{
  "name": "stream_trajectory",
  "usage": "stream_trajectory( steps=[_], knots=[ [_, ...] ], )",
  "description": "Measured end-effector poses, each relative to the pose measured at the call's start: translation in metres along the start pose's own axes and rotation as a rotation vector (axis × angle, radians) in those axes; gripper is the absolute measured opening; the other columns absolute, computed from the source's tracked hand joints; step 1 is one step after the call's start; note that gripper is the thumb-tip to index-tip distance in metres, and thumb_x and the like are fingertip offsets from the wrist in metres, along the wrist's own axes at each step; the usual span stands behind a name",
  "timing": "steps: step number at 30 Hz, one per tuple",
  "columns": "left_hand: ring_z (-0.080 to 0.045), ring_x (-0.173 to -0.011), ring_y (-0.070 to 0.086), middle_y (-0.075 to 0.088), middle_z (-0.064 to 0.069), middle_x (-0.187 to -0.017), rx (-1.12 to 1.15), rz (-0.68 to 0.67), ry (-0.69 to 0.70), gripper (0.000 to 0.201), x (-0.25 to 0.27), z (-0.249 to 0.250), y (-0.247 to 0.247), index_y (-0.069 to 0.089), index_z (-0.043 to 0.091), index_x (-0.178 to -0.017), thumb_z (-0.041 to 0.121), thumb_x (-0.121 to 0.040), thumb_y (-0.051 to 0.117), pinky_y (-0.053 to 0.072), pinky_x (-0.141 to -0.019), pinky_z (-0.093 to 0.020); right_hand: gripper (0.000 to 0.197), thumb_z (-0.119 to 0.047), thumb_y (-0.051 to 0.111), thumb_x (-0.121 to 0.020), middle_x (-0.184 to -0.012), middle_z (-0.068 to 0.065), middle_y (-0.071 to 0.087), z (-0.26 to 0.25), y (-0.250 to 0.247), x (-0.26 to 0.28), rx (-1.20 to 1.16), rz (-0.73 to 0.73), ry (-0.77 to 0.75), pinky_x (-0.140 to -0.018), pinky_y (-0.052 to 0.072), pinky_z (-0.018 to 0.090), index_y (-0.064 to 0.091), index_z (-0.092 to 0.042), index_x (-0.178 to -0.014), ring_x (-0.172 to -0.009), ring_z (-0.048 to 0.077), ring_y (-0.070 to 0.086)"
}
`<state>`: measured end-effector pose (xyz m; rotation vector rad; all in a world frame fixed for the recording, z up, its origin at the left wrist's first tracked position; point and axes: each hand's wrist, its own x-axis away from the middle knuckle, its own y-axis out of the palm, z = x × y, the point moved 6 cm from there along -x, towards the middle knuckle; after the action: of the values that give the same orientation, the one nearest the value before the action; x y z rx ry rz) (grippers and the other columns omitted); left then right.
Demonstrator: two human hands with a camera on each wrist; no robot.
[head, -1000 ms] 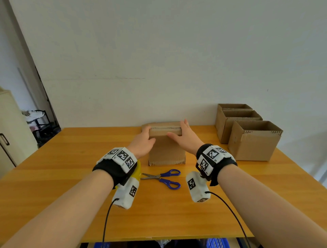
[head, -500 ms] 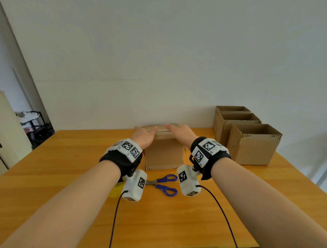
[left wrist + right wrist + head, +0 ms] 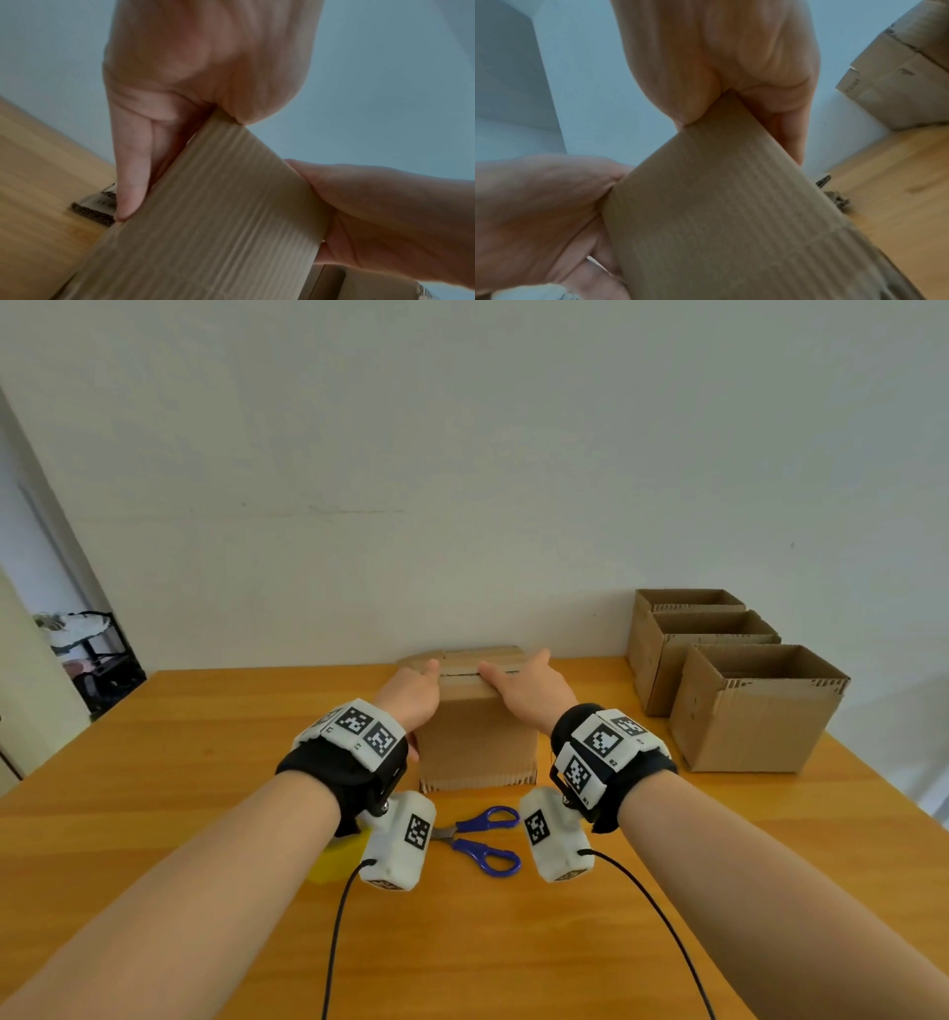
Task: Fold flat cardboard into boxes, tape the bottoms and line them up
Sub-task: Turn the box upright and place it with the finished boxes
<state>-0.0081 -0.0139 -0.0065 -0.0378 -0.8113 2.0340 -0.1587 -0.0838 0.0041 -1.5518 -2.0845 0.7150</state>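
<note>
On an orange-brown wooden tabletop [image 3: 205, 814] set against a plain white wall [image 3: 462, 454]: small cardboard box [image 3: 477, 737] near the far edge, folded flaps uppermost, seam between them visible. Left hand [image 3: 411, 698] and right hand [image 3: 529, 690] apart, laid over the box's upper corners, palms pressing the flaps, thumbs down the sides. Just in front of the box, blue-handled scissors [image 3: 488, 842]; beside them, partly hidden under the left wrist, a yellow object [image 3: 339, 862]. At far right, three open-topped boxes [image 3: 744, 711] in a row, touching. At left, a doorway with a dark rack [image 3: 97, 654]. Compared with half a second earlier: box in much the same place, both hands slightly nearer its front edge, scissors and row of boxes unmoved.
</note>
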Motion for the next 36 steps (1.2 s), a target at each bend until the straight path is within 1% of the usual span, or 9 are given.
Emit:
stream_trajectory(
  steps=[4, 6, 12, 17, 19, 22, 27, 32, 36],
  knots=[
    [-0.046, -0.109, 0.056, 0.039, -0.024, -0.143, 0.082, -0.023, -0.053, 0.068, 0.001, -0.007, 0.002, 0.021, 0.012, -0.148, 0.057, -0.097, 0.018, 0.054, -0.052, -0.040, 0.067, -0.044, 0.036, -0.100, -0.142, 0.020, 0.042, 0.002, -0.002, 0.004, -0.071, -0.010, 0.020, -0.097, 0.040, 0.039, 0.013, -0.003, -0.147, -0.124, 0.035, 0.047],
    [-0.047, -0.112, 0.054, 0.040, -0.026, -0.141, 0.113, -0.033, -0.071, 0.068, -0.002, -0.008, 0.003, 0.019, 0.011, -0.148, 0.056, -0.097, 0.019, 0.053, -0.054, -0.042, 0.062, -0.040, 0.035, -0.101, -0.139, 0.021, 0.044, 0.003, -0.002, 0.004, -0.091, -0.013, 0.037, -0.095, 0.041, 0.039, 0.014, -0.004, -0.147, -0.122, 0.034, 0.048],
    [-0.045, -0.111, 0.055, 0.041, -0.022, -0.141, 0.173, -0.050, -0.068, 0.066, 0.003, -0.009, 0.002, 0.022, 0.011, -0.147, 0.055, -0.098, 0.018, 0.055, -0.081, -0.050, 0.059, -0.039, 0.028, -0.102, -0.125, 0.018, 0.049, 0.000, -0.004, 0.008, -0.191, -0.052, 0.079, -0.099, 0.040, 0.040, 0.020, -0.001, -0.147, -0.114, 0.030, 0.051],
    [-0.032, -0.087, 0.057, 0.054, -0.013, -0.090, 0.322, -0.176, -0.056, 0.052, 0.013, -0.015, -0.001, 0.039, 0.010, -0.135, 0.047, -0.100, 0.031, 0.050, -0.080, -0.046, 0.063, -0.053, 0.024, -0.099, -0.116, 0.022, 0.060, 0.016, -0.017, 0.007, -0.376, -0.101, 0.219, -0.092, 0.051, 0.048, 0.044, -0.002, -0.131, -0.100, 0.036, 0.062],
    [-0.033, -0.093, 0.059, 0.057, -0.016, -0.094, 0.332, -0.239, -0.026, 0.047, 0.020, -0.018, -0.001, 0.045, 0.010, -0.132, 0.041, -0.096, 0.046, 0.051, -0.081, -0.044, 0.058, -0.052, 0.027, -0.100, -0.107, 0.024, 0.063, 0.022, -0.022, 0.009, -0.436, -0.130, 0.265, -0.089, 0.053, 0.048, 0.052, -0.002, -0.114, -0.094, 0.036, 0.064],
    [-0.034, -0.096, 0.060, 0.058, -0.016, -0.098, 0.369, -0.277, 0.000, 0.040, 0.029, -0.017, -0.002, 0.049, 0.011, -0.126, 0.038, -0.097, 0.045, 0.050, -0.086, -0.046, 0.051, -0.049, 0.031, -0.100, -0.095, 0.021, 0.065, 0.030, -0.030, 0.013, -0.463, -0.169, 0.284, -0.088, 0.053, 0.045, 0.055, -0.004, -0.097, -0.089, 0.033, 0.064],
    [-0.029, -0.103, 0.057, 0.060, -0.012, -0.110, 0.448, -0.326, 0.062, 0.032, 0.046, -0.010, -0.001, 0.053, 0.014, -0.119, 0.037, -0.099, 0.042, 0.047, -0.091, -0.043, 0.036, -0.042, 0.047, -0.096, -0.097, 0.019, 0.063, 0.032, -0.044, 0.024, -0.506, -0.187, 0.261, -0.083, 0.053, 0.043, 0.053, -0.006, -0.095, -0.092, 0.035, 0.063],
    [-0.019, -0.089, 0.058, 0.061, -0.005, -0.103, 0.480, -0.319, 0.141, 0.036, 0.062, -0.002, -0.004, 0.056, 0.013, -0.123, 0.036, -0.100, 0.040, 0.048, -0.069, -0.028, 0.019, -0.016, 0.050, -0.090, -0.093, 0.018, 0.061, 0.032, -0.056, 0.042, -0.647, -0.234, 0.215, -0.074, 0.055, 0.041, 0.051, -0.004, -0.104, -0.085, 0.036, 0.064],
    [-0.022, -0.093, 0.058, 0.061, -0.003, -0.103, 0.357, -0.264, 0.182, 0.039, 0.072, 0.002, -0.008, 0.058, 0.020, -0.115, 0.049, -0.095, 0.043, 0.049, -0.079, -0.033, 0.014, -0.005, 0.049, -0.088, -0.097, 0.016, 0.057, 0.032, -0.065, 0.053, -0.705, -0.187, 0.148, -0.066, 0.055, 0.038, 0.051, -0.005, -0.102, -0.079, 0.034, 0.062]
  ],
)
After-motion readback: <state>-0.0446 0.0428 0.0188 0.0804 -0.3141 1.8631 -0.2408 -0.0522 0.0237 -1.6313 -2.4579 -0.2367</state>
